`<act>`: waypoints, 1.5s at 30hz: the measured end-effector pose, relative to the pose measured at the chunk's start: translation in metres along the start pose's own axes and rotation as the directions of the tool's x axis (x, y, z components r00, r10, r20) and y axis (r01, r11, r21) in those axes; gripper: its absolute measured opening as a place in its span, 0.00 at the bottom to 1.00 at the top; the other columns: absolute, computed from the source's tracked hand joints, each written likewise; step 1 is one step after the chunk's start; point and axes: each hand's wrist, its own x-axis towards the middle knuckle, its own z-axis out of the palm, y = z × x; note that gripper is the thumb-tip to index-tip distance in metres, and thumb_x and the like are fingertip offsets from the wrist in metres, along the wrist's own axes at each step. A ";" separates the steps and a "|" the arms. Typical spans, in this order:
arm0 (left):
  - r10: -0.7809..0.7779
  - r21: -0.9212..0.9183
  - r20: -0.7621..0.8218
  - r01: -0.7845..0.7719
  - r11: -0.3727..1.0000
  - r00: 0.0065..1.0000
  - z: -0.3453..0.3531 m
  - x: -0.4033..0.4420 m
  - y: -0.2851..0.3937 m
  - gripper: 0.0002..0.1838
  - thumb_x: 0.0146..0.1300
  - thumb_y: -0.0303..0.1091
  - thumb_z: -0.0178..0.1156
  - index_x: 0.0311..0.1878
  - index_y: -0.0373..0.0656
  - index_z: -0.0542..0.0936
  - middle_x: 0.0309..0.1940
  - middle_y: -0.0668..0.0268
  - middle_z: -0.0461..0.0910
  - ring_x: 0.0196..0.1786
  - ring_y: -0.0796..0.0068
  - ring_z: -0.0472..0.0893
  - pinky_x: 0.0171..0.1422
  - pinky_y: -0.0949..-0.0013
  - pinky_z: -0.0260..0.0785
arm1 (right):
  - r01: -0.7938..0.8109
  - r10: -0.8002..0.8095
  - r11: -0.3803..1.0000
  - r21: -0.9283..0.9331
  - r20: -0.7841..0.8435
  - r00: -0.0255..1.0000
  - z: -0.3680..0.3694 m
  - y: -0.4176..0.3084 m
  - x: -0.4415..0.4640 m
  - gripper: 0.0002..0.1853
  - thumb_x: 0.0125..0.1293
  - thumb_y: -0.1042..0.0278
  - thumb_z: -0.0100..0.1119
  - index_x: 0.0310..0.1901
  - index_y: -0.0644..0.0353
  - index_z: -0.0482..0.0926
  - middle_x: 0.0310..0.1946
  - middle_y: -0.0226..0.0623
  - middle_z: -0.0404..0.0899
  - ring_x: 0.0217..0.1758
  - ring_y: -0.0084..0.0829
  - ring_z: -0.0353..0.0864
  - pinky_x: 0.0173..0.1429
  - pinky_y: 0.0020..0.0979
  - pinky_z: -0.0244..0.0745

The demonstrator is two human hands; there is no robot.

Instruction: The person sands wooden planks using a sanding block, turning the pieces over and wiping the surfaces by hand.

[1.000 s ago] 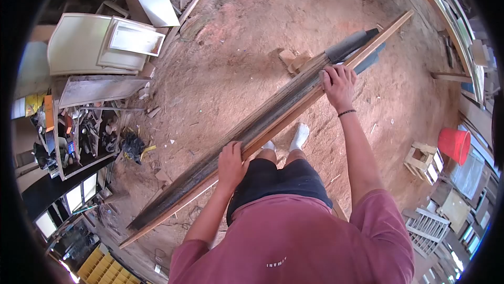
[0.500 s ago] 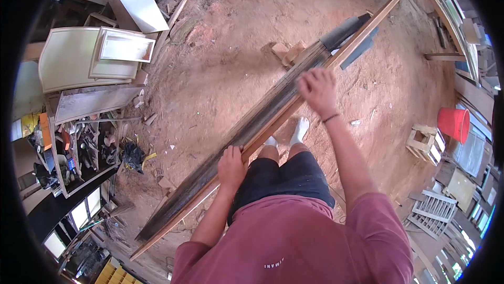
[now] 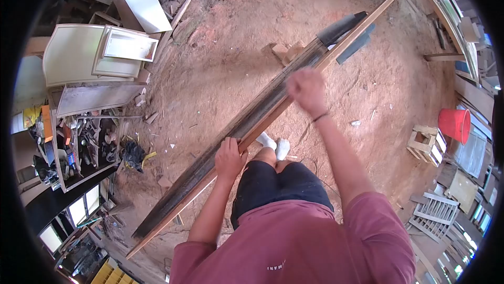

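A long reddish-brown wooden strip (image 3: 269, 120) runs diagonally across the view, from lower left to upper right. Beside it lies a wider dark weathered beam (image 3: 252, 117), raised off the ground. My left hand (image 3: 229, 159) is closed around the strip near its middle, just in front of my thighs. Farther up the strip, my right hand (image 3: 307, 91) is curled into a fist at its near edge. Motion blurs that hand, and whatever its fingers may hold is hidden. Dark grey wrapping (image 3: 338, 29) covers the beam's far end.
Wood blocks (image 3: 287, 53) sit beside the beam on the dirt floor. At left stand pale panels (image 3: 73, 55) and a cluttered shelf (image 3: 84, 147). On the right are a red bucket (image 3: 454, 125), a small wooden crate (image 3: 426, 145) and a slatted piece (image 3: 434, 213).
My right hand has moved slightly left and down along the strip. My left hand keeps its hold. My feet and legs have shifted left and closer together.
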 end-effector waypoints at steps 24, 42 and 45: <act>0.061 -0.008 0.030 -0.061 0.998 0.998 -0.030 -0.068 -0.054 0.31 0.60 0.39 0.78 0.63 0.37 0.77 0.55 0.51 0.79 0.61 0.47 0.80 0.64 0.49 0.76 | 0.290 -0.297 0.951 0.112 0.048 0.954 0.076 -0.148 -0.137 0.16 0.64 0.57 0.72 0.54 0.38 0.88 0.60 0.35 0.82 0.72 0.42 0.77 0.85 0.62 0.59; 0.022 0.059 0.165 -0.032 0.998 0.986 -0.025 -0.079 -0.078 0.27 0.58 0.36 0.77 0.59 0.40 0.79 0.53 0.55 0.78 0.58 0.49 0.79 0.61 0.50 0.74 | 0.331 -0.331 0.944 0.007 -0.004 0.944 0.075 -0.223 -0.167 0.14 0.68 0.52 0.69 0.52 0.43 0.86 0.55 0.30 0.82 0.70 0.36 0.79 0.84 0.56 0.60; 0.068 0.076 0.089 -0.075 0.994 0.994 -0.038 -0.055 -0.048 0.28 0.57 0.39 0.79 0.56 0.41 0.79 0.52 0.55 0.79 0.59 0.52 0.80 0.59 0.52 0.74 | 0.243 -0.239 0.968 0.066 -0.063 0.969 0.071 -0.168 -0.127 0.12 0.70 0.54 0.70 0.51 0.46 0.87 0.53 0.31 0.82 0.67 0.37 0.79 0.82 0.53 0.62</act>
